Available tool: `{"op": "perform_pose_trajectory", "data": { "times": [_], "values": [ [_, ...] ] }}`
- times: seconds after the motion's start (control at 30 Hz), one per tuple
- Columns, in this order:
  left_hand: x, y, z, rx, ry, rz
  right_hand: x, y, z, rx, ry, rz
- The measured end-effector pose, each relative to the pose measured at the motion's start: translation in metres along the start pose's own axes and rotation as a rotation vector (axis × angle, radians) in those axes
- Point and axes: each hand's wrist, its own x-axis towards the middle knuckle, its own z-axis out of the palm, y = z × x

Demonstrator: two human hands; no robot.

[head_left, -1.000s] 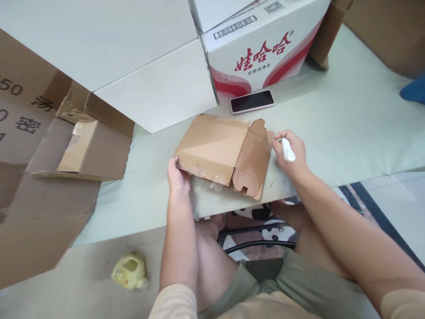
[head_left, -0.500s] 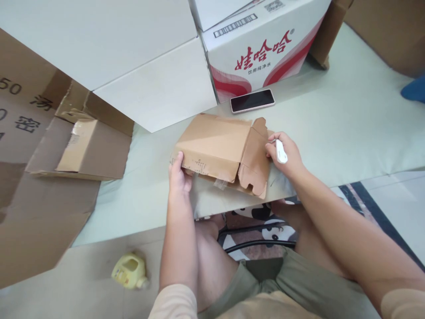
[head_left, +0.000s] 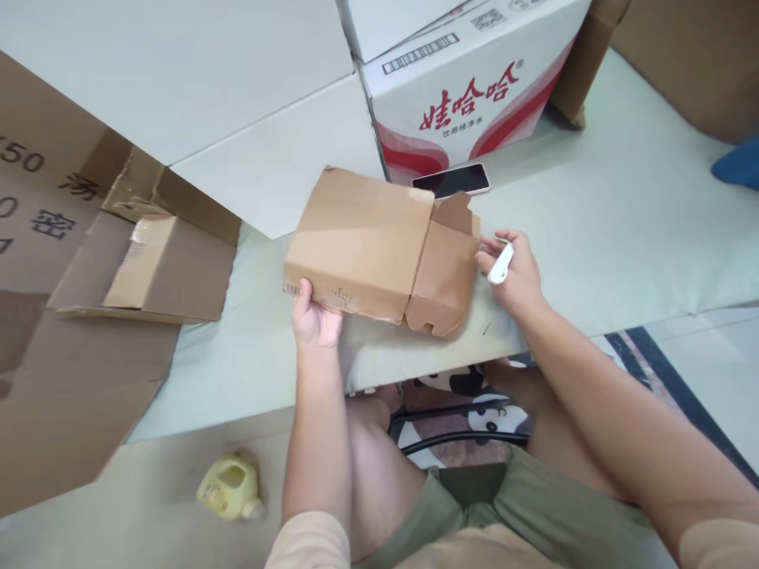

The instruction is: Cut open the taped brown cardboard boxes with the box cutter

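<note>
A brown cardboard box point(head_left: 361, 245) is held up over the pale green tabletop, its flaps spread at the right end. My left hand point(head_left: 317, 316) grips its near left edge, thumb on the side and fingers underneath, partly hidden. Beside the flaps is my right hand point(head_left: 513, 269), closed around a small white tool point(head_left: 501, 264) that lies across the palm. The right fingertips are close to the flap edge; whether they touch it I cannot tell.
Behind the box, a phone point(head_left: 454, 180) lies against a white carton with red print point(head_left: 462, 103). Large white boxes point(head_left: 285, 150) stand at the back left. Opened cardboard point(head_left: 190, 269) is on the left. A yellow bottle point(head_left: 231, 486) stands on the floor.
The box has moved left and up, with its top tilted more towards the camera, and now partly covers the phone. My left hand moved with it. The white tool has turned in my right hand.
</note>
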Motion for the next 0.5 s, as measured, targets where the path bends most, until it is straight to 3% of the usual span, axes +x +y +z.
{"op": "perform_pose_trajectory", "data": {
  "times": [0.07,0.23,0.37,0.5],
  "values": [
    [-0.001,0.003,0.002,-0.046,0.015,0.000,-0.001,-0.003,0.001,0.109,-0.028,0.088],
    [-0.003,0.001,0.005,-0.005,0.008,-0.030,-0.012,-0.019,0.002,0.381,-0.299,0.261],
    [-0.002,-0.008,0.006,0.118,0.033,0.001,-0.011,-0.020,-0.001,0.363,-0.320,0.254],
    [-0.001,-0.014,0.007,0.191,0.108,0.065,-0.006,-0.011,-0.004,0.232,-0.252,0.170]
  ]
}}
